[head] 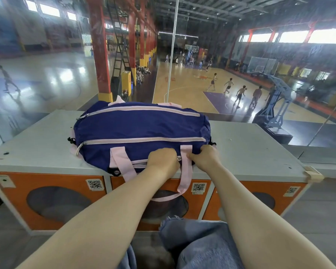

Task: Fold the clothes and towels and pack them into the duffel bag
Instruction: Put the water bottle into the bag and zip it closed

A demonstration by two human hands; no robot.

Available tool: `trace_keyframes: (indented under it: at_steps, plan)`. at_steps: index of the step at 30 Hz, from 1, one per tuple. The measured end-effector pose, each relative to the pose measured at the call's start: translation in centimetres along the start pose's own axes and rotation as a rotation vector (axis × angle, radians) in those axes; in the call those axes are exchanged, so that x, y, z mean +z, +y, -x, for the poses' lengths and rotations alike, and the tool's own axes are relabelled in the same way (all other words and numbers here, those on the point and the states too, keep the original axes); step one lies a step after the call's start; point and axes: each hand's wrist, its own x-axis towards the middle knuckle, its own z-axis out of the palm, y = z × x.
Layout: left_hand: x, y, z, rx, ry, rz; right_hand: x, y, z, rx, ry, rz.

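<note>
The person's left hand (163, 160) is curling down over the near side of the duffel bag (142, 131), fingers bent and bunched at the small metal zipper pull (179, 158) of the front pocket; it looks to be pinching that pull, though the fingertips themselves are hidden under the knuckles. Just beside it, the right hand (206, 158) is clamping a fold of the blue fabric at the bag's near right corner, next to the pink handle strap (184, 171), apparently bracing the cloth so the zipper can run.

The bag is lying flat and rather slack on the grey top of a cabinet (250, 150) with orange doors, its near edge and one pink handle hanging over the front. Both long zippers across its top are closed. No clothes or towels are showing anywhere on the cabinet, so I cannot tell whether they are already inside or not yet brought out.

My reading is that the person is working a pocket zipper, either opening the bag to pack or closing it. The next move is calling for a steady sideways pull on the slider while the right hand is holding the thin fabric taut, since loose nylon could easily catch in the teeth.
</note>
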Motion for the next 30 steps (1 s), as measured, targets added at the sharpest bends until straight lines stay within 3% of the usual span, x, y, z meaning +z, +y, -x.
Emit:
trace_keyframes:
  at_steps: [6,13,24,30]
  plan:
    - [-1.6,-1.2,0.2,-0.119,-0.125,-0.021,0.2,0.2,-0.1,0.023,0.009,-0.072]
    - [-4.3,-7.7,1.6,-0.261,-0.310,0.074,0.5,0.2,-0.3,0.035,0.052,-0.071]
    - [-5.1,-11.8,6.5,-0.451,-0.110,0.011,0.6,0.0,-0.3,0.055,0.088,-0.038]
    - [-3.4,-12.9,6.1,-0.509,-0.107,0.090,0.3,-0.6,0.2,0.075,0.070,0.007]
